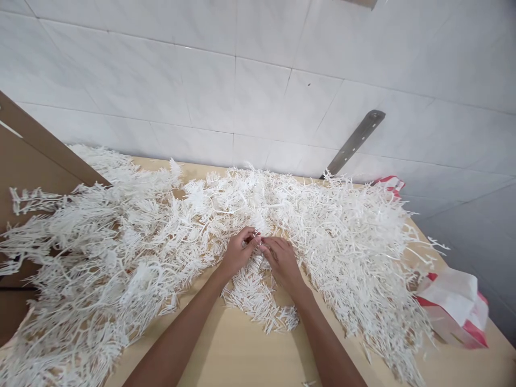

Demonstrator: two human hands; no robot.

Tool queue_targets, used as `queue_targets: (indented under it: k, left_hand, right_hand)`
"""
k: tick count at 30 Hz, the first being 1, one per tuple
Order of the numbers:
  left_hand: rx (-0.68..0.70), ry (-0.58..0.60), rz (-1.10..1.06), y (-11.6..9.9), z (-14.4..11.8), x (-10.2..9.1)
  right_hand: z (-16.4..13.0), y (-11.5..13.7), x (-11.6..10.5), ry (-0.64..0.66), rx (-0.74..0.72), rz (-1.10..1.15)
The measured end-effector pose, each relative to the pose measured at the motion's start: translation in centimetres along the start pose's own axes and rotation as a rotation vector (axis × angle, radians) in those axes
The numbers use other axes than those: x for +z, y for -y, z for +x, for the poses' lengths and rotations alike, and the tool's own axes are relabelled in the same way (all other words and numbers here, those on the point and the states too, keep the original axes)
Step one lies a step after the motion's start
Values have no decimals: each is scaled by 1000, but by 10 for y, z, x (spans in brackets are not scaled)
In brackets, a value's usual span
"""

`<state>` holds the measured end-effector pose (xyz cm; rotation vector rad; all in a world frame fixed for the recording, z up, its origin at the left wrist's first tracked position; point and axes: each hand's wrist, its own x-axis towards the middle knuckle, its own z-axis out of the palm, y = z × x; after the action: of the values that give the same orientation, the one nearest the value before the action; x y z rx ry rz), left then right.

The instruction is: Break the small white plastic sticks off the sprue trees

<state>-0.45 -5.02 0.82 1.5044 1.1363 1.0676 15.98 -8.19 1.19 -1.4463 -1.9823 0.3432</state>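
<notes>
White plastic sprues (133, 252) lie heaped across the wooden surface (242, 355). Left hand (237, 252) and right hand (282, 260) meet fingertip to fingertip at the middle, pinching one small white piece (260, 242) above a near pile of loose bits (258, 301). Red-and-white bag (455, 306) at right.

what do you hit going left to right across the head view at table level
Brown cardboard panel → white plastic branch pile → left hand → right hand → red and white bag
</notes>
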Motion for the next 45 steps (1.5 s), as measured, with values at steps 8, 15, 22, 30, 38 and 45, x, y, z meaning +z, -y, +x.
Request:
queue_targets:
  k: [8, 15, 22, 30, 38, 45]
  left_hand:
    - [69, 37, 58, 0, 0, -1]
    - [78, 48, 96, 1, 0, -1]
    - [85, -12, 95, 2, 0, 1]
    - [80, -8, -28, 2, -3, 7]
    - [43, -167, -113, 8, 6, 0]
    - [29, -93, -141, 3, 0, 3]
  right_hand:
    - [0, 0, 1, -16, -72, -22]
    - [2, 0, -1, 117, -46, 10]
    - [-1, 3, 2, 6, -198, -30]
    - [-1, 8, -2, 35, -289, 30]
    - [-14, 34, 3, -94, -405, 251]
    - [-10, 9, 6, -468, -63, 139]
